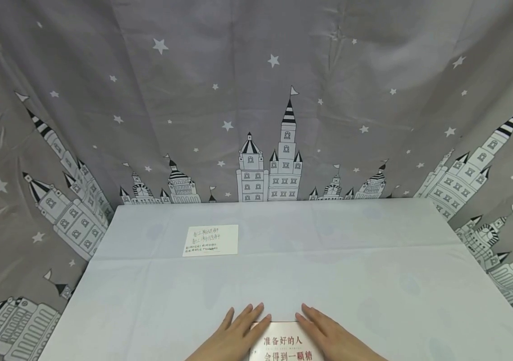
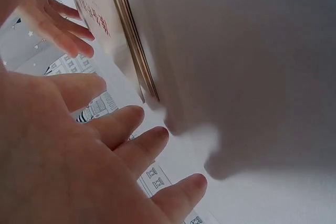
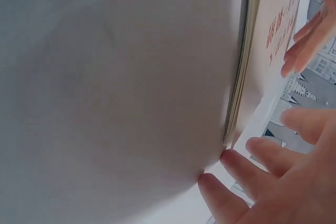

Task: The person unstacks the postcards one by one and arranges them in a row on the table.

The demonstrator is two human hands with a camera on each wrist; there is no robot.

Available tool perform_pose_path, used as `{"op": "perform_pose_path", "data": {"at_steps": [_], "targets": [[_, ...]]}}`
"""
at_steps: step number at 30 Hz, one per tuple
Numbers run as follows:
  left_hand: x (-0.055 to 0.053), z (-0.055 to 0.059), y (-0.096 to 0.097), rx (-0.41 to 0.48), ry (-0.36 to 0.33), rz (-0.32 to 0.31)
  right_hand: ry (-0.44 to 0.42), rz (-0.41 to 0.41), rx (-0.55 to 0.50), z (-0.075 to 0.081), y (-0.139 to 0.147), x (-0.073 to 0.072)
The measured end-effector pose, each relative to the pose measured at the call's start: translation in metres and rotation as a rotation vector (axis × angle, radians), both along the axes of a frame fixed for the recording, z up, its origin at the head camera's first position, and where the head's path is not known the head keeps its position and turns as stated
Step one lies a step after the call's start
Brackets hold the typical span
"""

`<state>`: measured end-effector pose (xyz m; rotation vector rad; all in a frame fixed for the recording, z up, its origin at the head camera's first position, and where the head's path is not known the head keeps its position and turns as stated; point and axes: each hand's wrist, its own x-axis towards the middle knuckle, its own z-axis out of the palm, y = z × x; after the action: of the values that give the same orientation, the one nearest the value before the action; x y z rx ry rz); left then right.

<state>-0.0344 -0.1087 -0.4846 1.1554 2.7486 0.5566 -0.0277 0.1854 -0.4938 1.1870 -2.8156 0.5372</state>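
At the near edge of the head view lies a thin pale stack of cards [image 1: 285, 349] with red Chinese characters on top; its lower part is cut off by the frame. Several layers show along its side in the left wrist view, where the stack [image 2: 98, 22] stands slanted. My left hand [image 1: 235, 337] is at its left side, fingers spread and fairly straight. On the opposite side is my right hand [image 1: 328, 335], its fingers extended near the far right corner. In the right wrist view, fingertips [image 3: 231, 158] come right to the end of the stack [image 3: 273, 40].
A cream card [image 1: 211, 240] with handwritten black characters lies farther back, left of centre, on the white tablecloth [image 1: 351, 260]. Behind the table hangs a grey curtain [image 1: 193, 105] printed with stars and castles; it also flanks both sides.
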Motion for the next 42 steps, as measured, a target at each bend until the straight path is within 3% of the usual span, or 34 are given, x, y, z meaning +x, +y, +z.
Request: {"op": "perform_pose_path", "data": {"at_steps": [7, 14, 22, 30, 42], "targets": [[0.003, -0.007, 0.001, -0.006, 0.031, 0.001, 0.074, -0.034, 0.010, -0.009, -0.003, 0.003], [0.006, -0.006, 0.005, -0.052, 0.096, 0.006, 0.038, -0.035, 0.036, -0.008, -0.005, 0.006], [0.005, 0.002, 0.004, -0.027, 0.032, -0.024, 0.062, -0.009, 0.028, -0.007, -0.004, 0.005], [0.004, 0.004, 0.003, -0.036, 0.027, -0.039, 0.089, -0.005, 0.031, -0.005, -0.004, 0.005], [-0.001, 0.012, 0.003, -0.034, 0.012, -0.017, 0.022, -0.029, 0.037, 0.008, -0.004, 0.001]]}}
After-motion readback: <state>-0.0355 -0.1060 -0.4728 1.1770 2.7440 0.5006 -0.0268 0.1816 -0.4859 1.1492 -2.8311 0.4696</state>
